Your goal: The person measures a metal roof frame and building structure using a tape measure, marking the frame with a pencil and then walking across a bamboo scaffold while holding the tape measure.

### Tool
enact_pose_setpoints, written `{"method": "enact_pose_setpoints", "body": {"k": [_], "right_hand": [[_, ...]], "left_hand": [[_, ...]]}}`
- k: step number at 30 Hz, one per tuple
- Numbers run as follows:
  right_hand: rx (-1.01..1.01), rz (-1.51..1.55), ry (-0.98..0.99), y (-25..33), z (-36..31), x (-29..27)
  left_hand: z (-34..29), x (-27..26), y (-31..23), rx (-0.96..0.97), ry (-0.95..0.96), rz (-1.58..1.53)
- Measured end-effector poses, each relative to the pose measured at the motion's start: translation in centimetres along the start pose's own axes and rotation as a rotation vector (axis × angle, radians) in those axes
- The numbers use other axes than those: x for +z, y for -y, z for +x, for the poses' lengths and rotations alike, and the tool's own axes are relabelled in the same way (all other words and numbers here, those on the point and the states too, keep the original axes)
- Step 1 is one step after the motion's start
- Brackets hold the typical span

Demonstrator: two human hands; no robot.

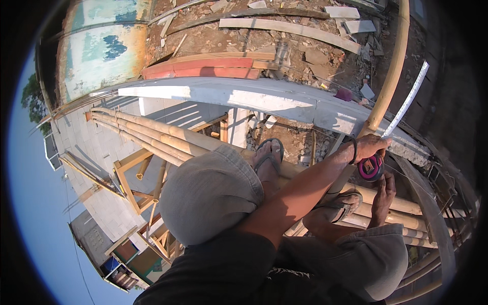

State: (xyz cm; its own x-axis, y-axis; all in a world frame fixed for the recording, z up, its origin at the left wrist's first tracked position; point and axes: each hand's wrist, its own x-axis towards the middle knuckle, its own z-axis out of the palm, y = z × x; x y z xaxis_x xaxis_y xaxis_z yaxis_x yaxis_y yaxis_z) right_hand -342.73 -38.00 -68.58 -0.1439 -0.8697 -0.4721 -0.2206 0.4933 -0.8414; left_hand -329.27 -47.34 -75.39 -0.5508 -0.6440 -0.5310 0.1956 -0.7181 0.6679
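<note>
I squat on horizontal bamboo poles [168, 134] high above the ground. My left hand [370, 146], with a dark band on its wrist, reaches across my knees and pinches a white tape blade [409, 99] against an upright bamboo pole [391, 71]. The blade runs up and to the right along that pole. Just below hangs the pink and black tape measure case [371, 169]. My right hand [385, 190] comes up from behind my right knee, its fingers on the underside of the case.
My sandalled feet [268, 155] rest on the bamboo. Below lie a white concrete beam [244, 96], red boards [203, 67], planks and rubble. A wooden frame [129, 173] and rooftops lie far down on the left. A curved metal bar [429, 203] runs at the right.
</note>
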Motion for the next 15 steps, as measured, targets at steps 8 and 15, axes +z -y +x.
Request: {"method": "enact_pose_setpoints", "body": {"k": [8, 15], "right_hand": [[-0.05, 0.002, -0.006, 0.4, 0.4, -0.9], [-0.181, 0.033, -0.007, 4.8, 0.7, -1.7]], "left_hand": [[3.1, 0.7, -5.3, 0.116, -0.066, -0.07], [4.7, 2.5, -12.4, 0.385, -0.052, -0.245]]}}
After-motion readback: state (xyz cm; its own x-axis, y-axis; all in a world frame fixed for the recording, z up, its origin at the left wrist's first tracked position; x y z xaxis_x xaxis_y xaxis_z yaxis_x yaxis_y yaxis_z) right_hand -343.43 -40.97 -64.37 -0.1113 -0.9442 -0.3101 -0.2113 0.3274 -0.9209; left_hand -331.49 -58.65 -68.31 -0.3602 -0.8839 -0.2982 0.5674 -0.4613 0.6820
